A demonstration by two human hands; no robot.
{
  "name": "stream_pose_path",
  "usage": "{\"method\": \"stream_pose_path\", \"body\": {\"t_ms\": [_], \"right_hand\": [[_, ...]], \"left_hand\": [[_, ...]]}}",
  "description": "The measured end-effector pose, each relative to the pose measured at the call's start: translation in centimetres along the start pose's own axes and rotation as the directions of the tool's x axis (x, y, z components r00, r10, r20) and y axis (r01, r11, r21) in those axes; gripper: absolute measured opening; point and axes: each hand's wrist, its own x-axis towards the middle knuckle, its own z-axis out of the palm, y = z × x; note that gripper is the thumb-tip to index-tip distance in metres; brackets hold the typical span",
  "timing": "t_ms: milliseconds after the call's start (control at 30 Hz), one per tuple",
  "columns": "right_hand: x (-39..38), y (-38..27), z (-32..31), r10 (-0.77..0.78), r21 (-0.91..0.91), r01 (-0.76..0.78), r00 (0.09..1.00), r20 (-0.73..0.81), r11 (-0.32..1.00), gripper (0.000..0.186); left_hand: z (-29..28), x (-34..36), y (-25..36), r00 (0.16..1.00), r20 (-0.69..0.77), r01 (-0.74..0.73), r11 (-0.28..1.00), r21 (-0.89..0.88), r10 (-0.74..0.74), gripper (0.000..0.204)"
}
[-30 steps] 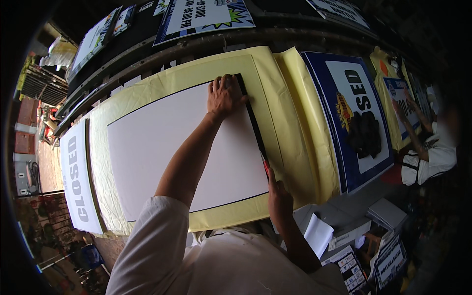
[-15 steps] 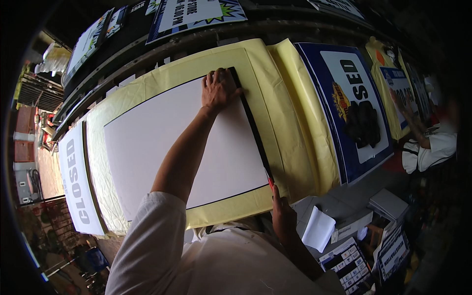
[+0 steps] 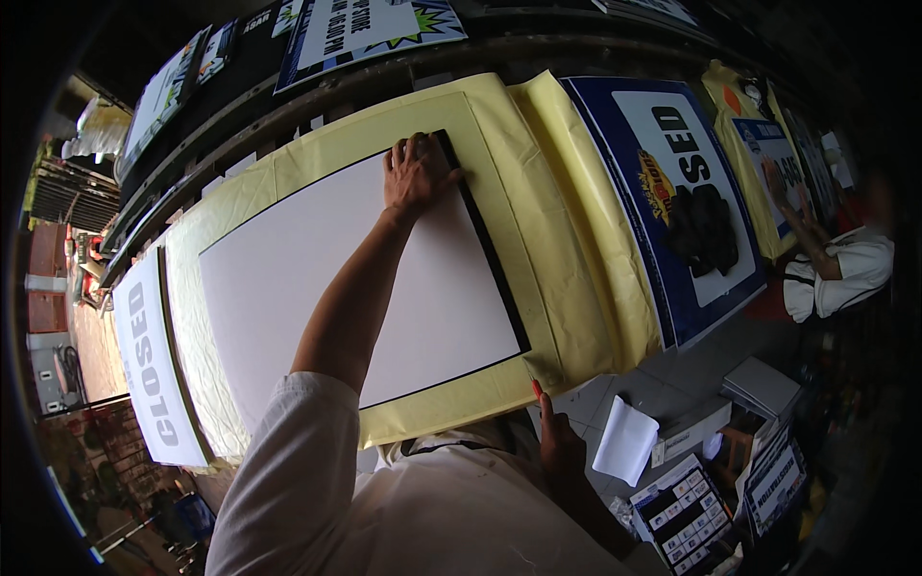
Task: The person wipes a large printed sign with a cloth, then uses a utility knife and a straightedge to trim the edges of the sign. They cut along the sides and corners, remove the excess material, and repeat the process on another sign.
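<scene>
Two grips show: left hand [image 3: 415,180] spread on white sheet [image 3: 449,298], right hand [image 3: 561,442] clasping cutter [image 3: 536,388].

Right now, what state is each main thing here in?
Glossy yellow paper: creased, spread out
White rectangular sheet with black edging: flat on the yellow paper
Left hand: open, palm down on the sheet
Slim red cutter: tip clear of the sheet
Right hand: closed around the cutter
Blue rectangular sign: partly covered
Black bundle: crumpled on the sign
</scene>
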Motion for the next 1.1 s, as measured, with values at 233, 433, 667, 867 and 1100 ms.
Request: {"method": "stream_pose_path", "body": {"t_ms": [233,433,667,867,1100], "right_hand": [[-1.6,2.3,0.6,-0.026,0.153,0.029,0.999,-0.025,0.988,0.063],[0.7,4.7,-1.4,0.342,0.719,-0.194,0.938,-0.064,0.667,0.057],[9.1,5.6,-5.6,0.415,0.941,-0.151,0.910,0.012,0.304,0.033],[12.5,6.8,-4.8,0.234,0.951,-0.146,0.969,0.081,0.273,0.027],[21.1,5.5,-6.5,-0.083,0.857,0.100,0.994,-0.066,0.506,0.022]], "left_hand": [[-0.2,0.3,0.2,0.999,-0.025,-0.038,0.999,0.020,0.038,0.094],[0.6,-0.3,-0.1,0.968,-0.236,-0.082,0.997,0.005,0.081,0.074],[0.2,-0.8,-0.1,0.937,-0.335,-0.156,0.978,-0.138,0.102,0.044],[-0.3,-1.5,0.5,0.932,-0.349,-0.156,0.977,-0.145,0.097,0.037],[-1.0,-4.8,3.4,0.970,-0.201,-0.164,0.977,-0.138,0.135,0.053]]}}
